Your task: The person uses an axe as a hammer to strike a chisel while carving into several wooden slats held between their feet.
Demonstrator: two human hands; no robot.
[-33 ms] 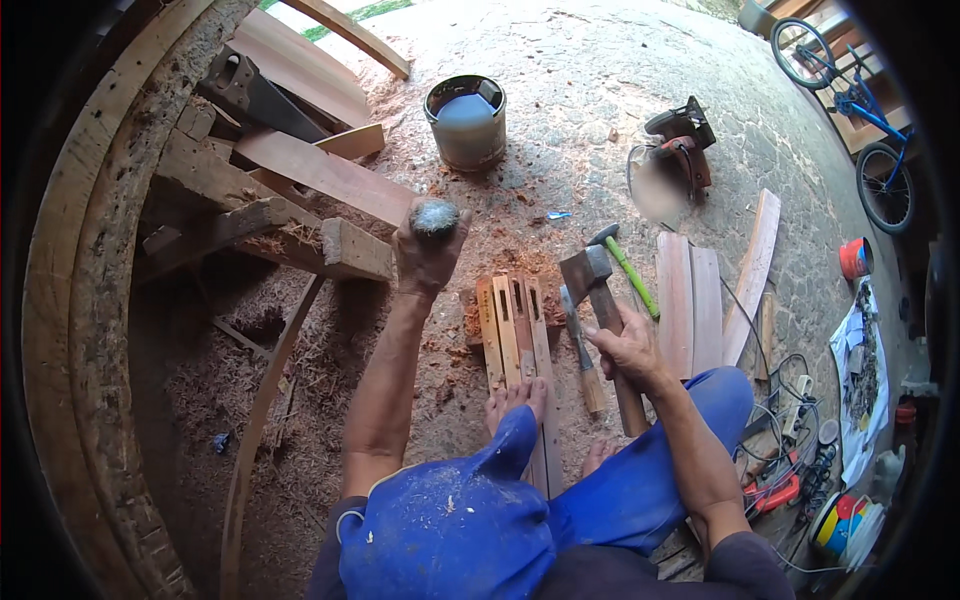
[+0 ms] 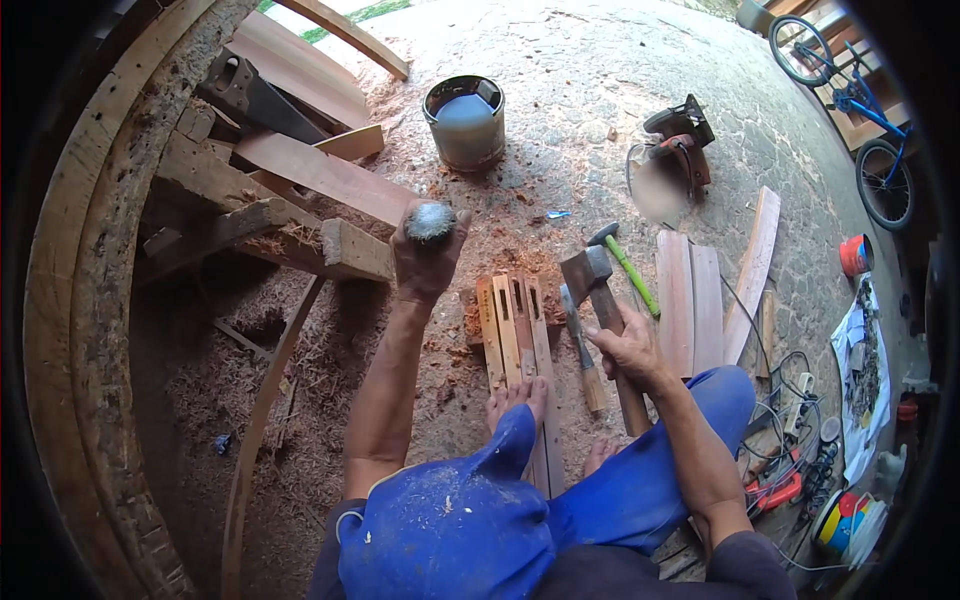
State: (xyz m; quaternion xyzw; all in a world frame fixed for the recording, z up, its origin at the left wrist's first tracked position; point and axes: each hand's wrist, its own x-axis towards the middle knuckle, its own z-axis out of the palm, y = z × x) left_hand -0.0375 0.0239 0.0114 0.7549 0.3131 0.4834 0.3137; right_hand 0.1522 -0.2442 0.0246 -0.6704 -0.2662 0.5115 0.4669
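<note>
My left hand [image 2: 425,268] is raised left of the wooden strips, fingers wrapped round an object with a round, pale, frayed end [image 2: 431,220]; the rest of it is hidden, so I cannot tell its kind. In my right hand [image 2: 635,350] is a hatchet [image 2: 588,270], gripped by its wooden handle with the head upward. Several narrow wooden strips [image 2: 497,335] with slots cut near their far ends lie side by side, and a bare foot [image 2: 517,398] presses on them. A chisel [image 2: 588,375] with a wooden handle lies between the strips and the hatchet.
Beyond the hatchet lies a green-handled hammer [image 2: 632,278]. Boards [image 2: 676,290] rest on the right, near tangled cables [image 2: 790,405]. A bucket [image 2: 468,140] and a circular saw [image 2: 685,150] stand farther off. Timber framing [image 2: 355,250] and a handsaw [image 2: 255,95] occupy the left.
</note>
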